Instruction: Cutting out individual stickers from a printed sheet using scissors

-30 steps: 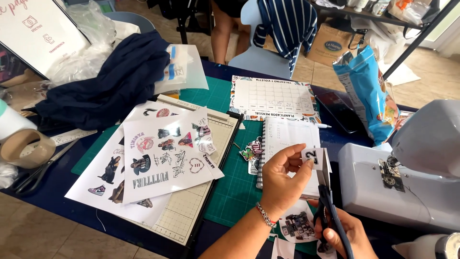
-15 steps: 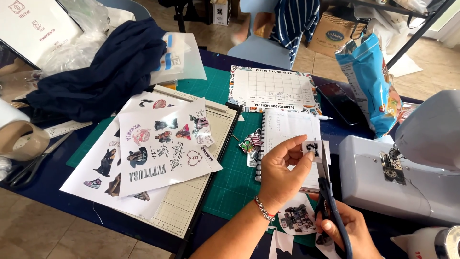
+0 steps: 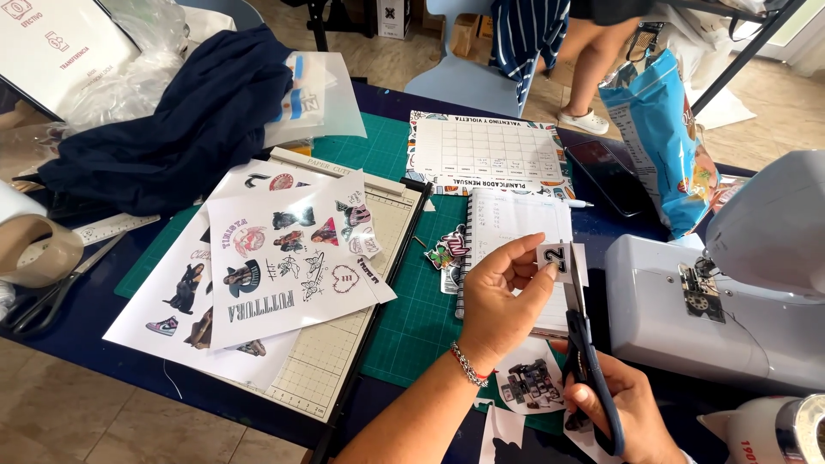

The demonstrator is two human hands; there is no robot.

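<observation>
My left hand (image 3: 500, 301) pinches a small white paper cutout (image 3: 557, 259) with a dark printed figure, holding it upright over a spiral notebook (image 3: 514, 225). My right hand (image 3: 620, 414) grips dark-handled scissors (image 3: 583, 344) whose blades rise beside the cutout's right edge. Below the hands lies another cut sticker (image 3: 528, 384) with a dark picture. Printed sticker sheets (image 3: 275, 258) rest to the left on a paper trimmer (image 3: 369, 292) set on a green cutting mat (image 3: 421, 301).
A white sewing machine (image 3: 730, 292) stands at the right, a blue snack bag (image 3: 662, 137) and a phone (image 3: 608, 176) behind it. A dark garment (image 3: 172, 129), tape roll (image 3: 30, 249), grey scissors (image 3: 47, 296) and calendar sheet (image 3: 490, 155) lie around. A person's legs (image 3: 601, 77) stand beyond the table.
My view has shifted slightly. The left hand has turned the cutout a little against the scissors; both hands stay in about the same place.
</observation>
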